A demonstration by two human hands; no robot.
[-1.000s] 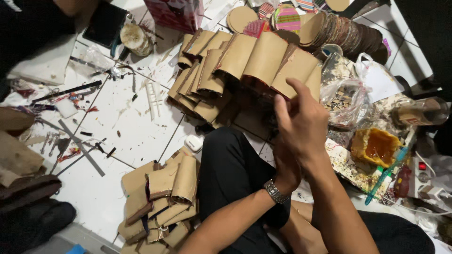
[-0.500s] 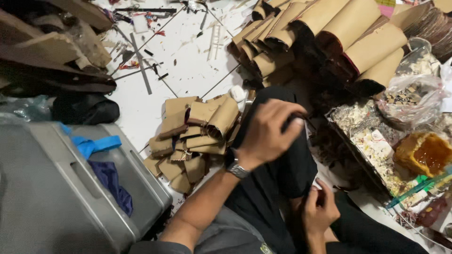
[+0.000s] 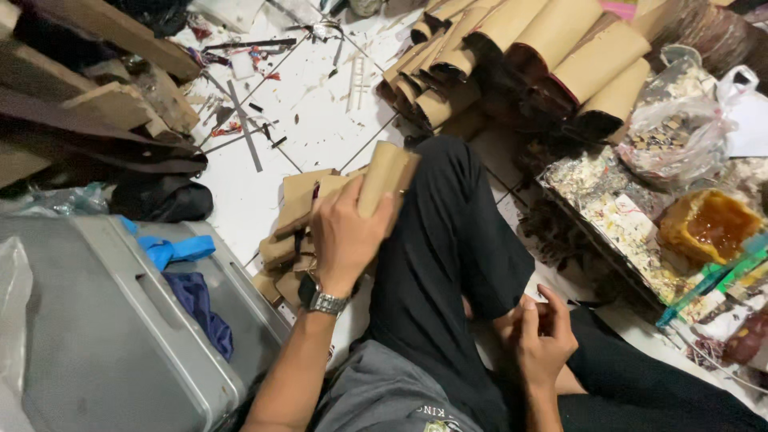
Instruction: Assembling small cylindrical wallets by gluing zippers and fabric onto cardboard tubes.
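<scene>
My left hand (image 3: 344, 240), with a metal watch on the wrist, is shut on a brown cardboard tube (image 3: 384, 178) and holds it just above a low pile of similar flattened tubes (image 3: 292, 220) on the white tiled floor. My right hand (image 3: 544, 340) rests low beside my bent leg in black trousers (image 3: 448, 240), fingers loosely curled, with nothing visible in it. A larger heap of rolled cardboard tubes (image 3: 520, 48) lies at the top of the view.
A grey plastic case (image 3: 104, 336) with blue cloth (image 3: 172, 248) on it sits at the left. Wooden planks (image 3: 88, 104) lie top left. At the right are a littered tray (image 3: 608, 224), an amber block (image 3: 708, 228), a green tool (image 3: 712, 280) and a plastic bag (image 3: 680, 136).
The view swung left and down. My left hand dropped from the big heap to the small pile and lifted one tube. My right hand sank beside my leg.
</scene>
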